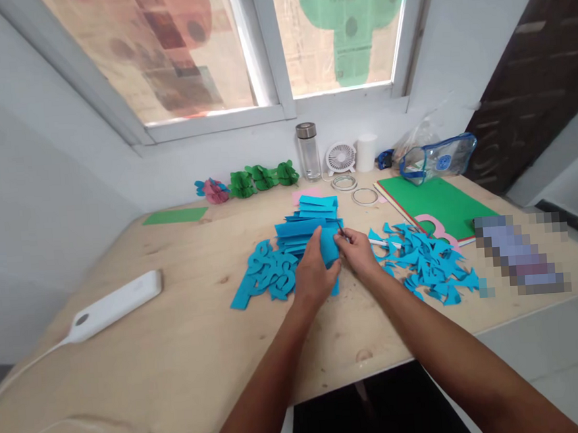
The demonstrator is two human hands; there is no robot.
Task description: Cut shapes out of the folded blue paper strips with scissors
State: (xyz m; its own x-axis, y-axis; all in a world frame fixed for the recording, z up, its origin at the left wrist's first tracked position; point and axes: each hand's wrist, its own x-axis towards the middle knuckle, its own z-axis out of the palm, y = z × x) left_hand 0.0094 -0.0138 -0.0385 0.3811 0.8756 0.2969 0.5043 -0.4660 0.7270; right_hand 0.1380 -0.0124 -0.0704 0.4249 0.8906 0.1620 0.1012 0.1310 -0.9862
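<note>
My left hand (pixel 315 271) is closed on a folded blue paper (pixel 328 245), thumb on its face. At the paper's right edge, the fingers of my right hand (pixel 358 250) are pinched round a thin dark tool (pixel 340 227); its kind is too small to tell. Folded blue strips (pixel 318 205) are stacked just behind my hands. To the left of my left hand lies a pile of curved blue cut-outs (pixel 270 270). Many blue scraps (pixel 428 259) are scattered to the right of my right hand, beside a white stick-like thing (pixel 380 242).
A white power strip (pixel 119 304) with a cord lies left. Along the wall stand paper flowers (pixel 261 177), a glass bottle (pixel 308 152), a small fan (pixel 341 157) and a clear pouch (pixel 438 156). Tape rings (pixel 365 196) and green sheets (pixel 434 200) lie at the back right.
</note>
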